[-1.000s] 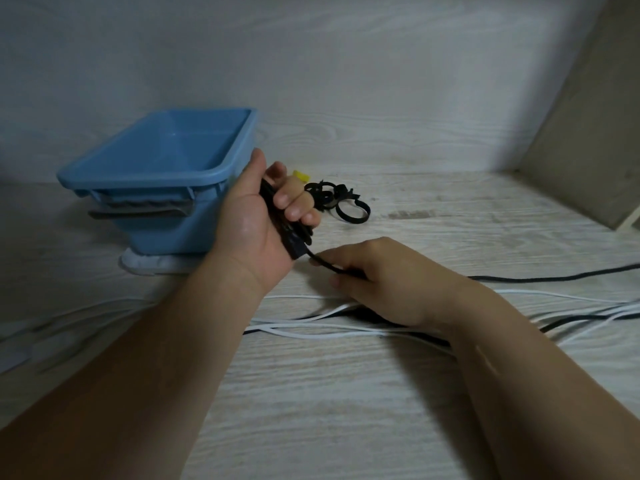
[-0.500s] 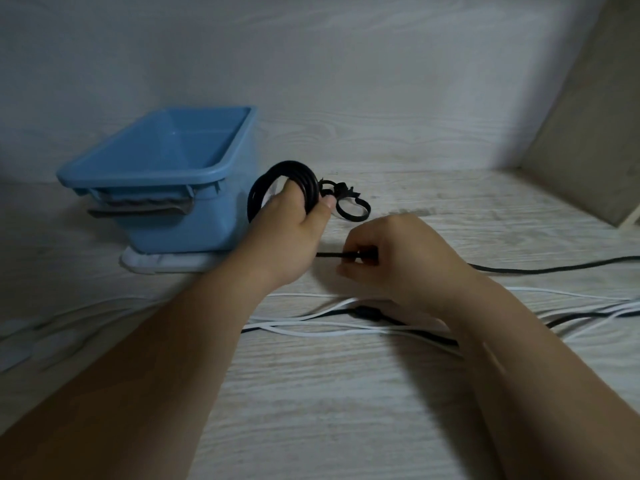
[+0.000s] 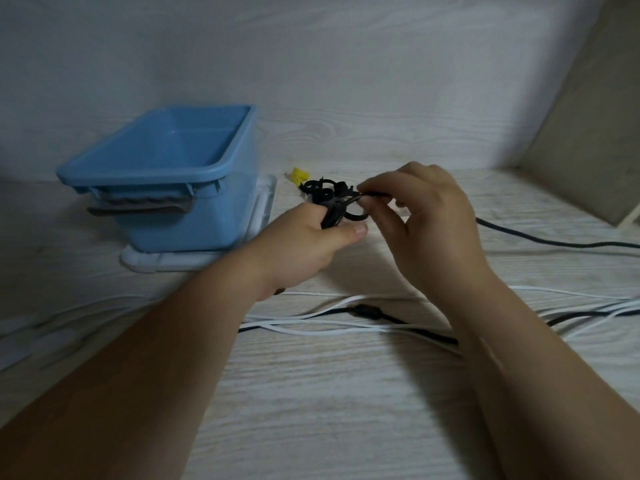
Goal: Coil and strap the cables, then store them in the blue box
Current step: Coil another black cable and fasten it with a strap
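Blue box (image 3: pixel 207 223) open-topped; left hand (image 3: pixel 304 244) grips black cable (image 3: pixel 329 216), right hand (image 3: pixel 429 220) pinches it.

Right hand (image 3: pixel 427 220) lifted black cable (image 3: pixel 375 194) to coil (image 3: pixel 330 211).

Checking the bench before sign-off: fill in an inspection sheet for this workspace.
Surface: pale wood-grain tabletop.
Job's things: blue box open, on a white base; black straps beside it.
Clutter: yellow piece behind the straps.
Hands: left hand grips the black coil; right hand pinches the black cable beside it.
Cables: black cable trails right; white cables lie loose, uncoiled.
Surroundings: wood-grain wall; beige panel at right.
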